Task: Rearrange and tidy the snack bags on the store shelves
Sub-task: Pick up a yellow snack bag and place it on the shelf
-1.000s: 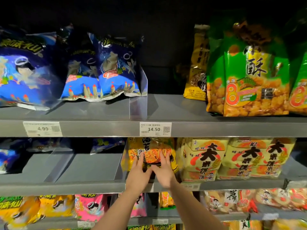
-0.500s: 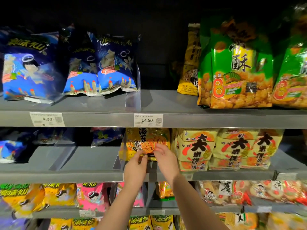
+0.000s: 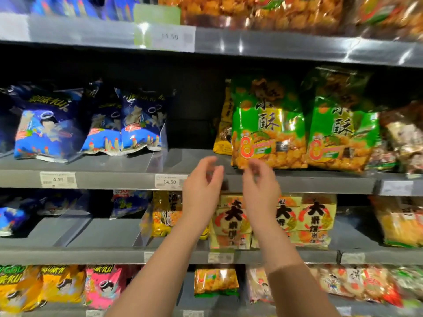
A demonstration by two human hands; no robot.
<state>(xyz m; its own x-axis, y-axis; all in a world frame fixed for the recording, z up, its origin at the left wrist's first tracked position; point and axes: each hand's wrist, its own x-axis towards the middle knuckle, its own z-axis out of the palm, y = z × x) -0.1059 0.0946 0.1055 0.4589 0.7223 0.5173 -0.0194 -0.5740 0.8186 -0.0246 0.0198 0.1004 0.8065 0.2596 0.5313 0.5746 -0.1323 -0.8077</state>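
- My left hand [image 3: 201, 191] is raised with the fingers loosely curled and parted; this grip holds nothing.
- My right hand [image 3: 261, 186] is beside it, fingers half open, also with nothing in its grip; motion blur hides the fingertips.
- The nearest green snack bag [image 3: 267, 124] stands just above and beyond my right grip, its lower left corner at the front lip of the shelf [image 3: 309, 183]. I cannot tell whether my fingertips touch it.
- A second green bag [image 3: 341, 131] stands to the right of that, pressed against the first one.
- A yellow bag [image 3: 225, 124] sits half hidden behind the first green bag, up and between my two grips.
- The blue bags [image 3: 128, 124] lean well off to the left of my left grip, past a bare stretch of shelf.
- Risk, as I judge it: the green bag stands tall at the edge, so a push low on its corner could tip it forward off the shelf.
- Pulling it sideways could drag its neighbour along, since the two touch.
- Reaching behind for the yellow bag could knock the green one over.
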